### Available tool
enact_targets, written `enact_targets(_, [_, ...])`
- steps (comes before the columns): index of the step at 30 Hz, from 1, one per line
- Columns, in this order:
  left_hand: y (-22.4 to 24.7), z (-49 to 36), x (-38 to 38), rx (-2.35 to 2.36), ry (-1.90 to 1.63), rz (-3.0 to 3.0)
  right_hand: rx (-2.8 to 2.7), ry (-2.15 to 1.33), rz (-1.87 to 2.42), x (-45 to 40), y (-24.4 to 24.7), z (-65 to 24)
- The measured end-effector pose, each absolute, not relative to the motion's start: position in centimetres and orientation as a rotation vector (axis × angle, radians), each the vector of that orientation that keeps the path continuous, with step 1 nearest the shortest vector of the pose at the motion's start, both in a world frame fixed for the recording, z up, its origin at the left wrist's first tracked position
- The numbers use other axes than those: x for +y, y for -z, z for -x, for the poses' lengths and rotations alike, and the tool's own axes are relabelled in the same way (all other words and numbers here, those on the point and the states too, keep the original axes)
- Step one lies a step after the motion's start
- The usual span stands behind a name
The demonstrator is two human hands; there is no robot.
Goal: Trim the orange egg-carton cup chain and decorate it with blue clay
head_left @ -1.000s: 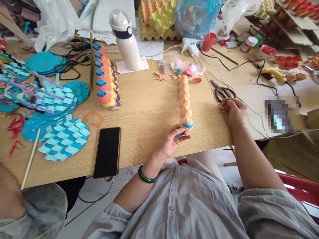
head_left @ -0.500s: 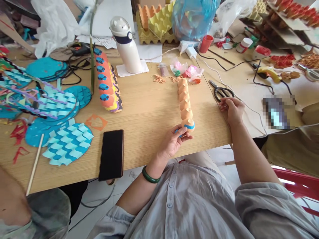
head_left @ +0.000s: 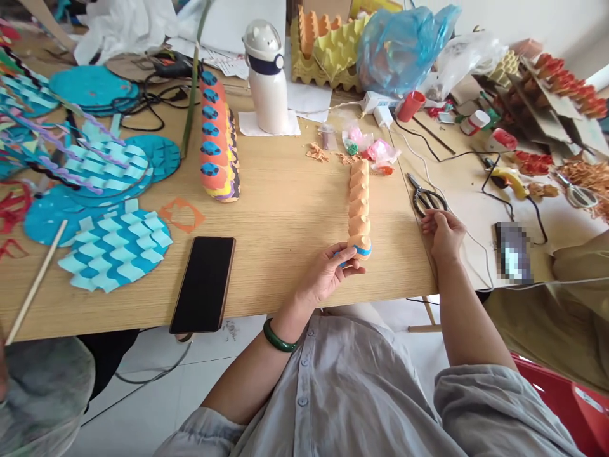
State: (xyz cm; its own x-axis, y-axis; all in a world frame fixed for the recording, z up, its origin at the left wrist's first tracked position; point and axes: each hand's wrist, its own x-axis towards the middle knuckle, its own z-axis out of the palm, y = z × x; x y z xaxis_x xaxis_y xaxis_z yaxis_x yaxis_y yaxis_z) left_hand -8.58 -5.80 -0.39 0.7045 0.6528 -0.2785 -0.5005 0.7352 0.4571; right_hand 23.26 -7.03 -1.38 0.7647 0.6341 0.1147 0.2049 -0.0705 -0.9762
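Head view: left hand (head_left: 328, 274) pinches the blue-banded near end of a long orange segmented paper roll (head_left: 359, 200) lying on the wooden bench (head_left: 280, 216); right hand (head_left: 445, 231), loosely curled and empty, rests beside black scissors (head_left: 425, 198).

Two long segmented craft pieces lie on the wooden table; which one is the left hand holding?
The left hand grips the plain orange segmented piece at its blue-banded near end. The other, the multicoloured piece with blue flower shapes, lies untouched farther left beside the white bottle.
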Motion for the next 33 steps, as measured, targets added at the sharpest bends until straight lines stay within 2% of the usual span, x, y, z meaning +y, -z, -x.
enact_targets(28, [1.4, 8.2, -4.8, 0.479, -0.699, -0.512, -0.929, -0.559, 1.447, -7.9, 1.1, -21.7])
enact_targets(33, [1.0, 8.1, -5.0, 0.455, -0.674, -0.556, -1.092, -0.804, 1.403, -8.1, 0.3, -17.6])
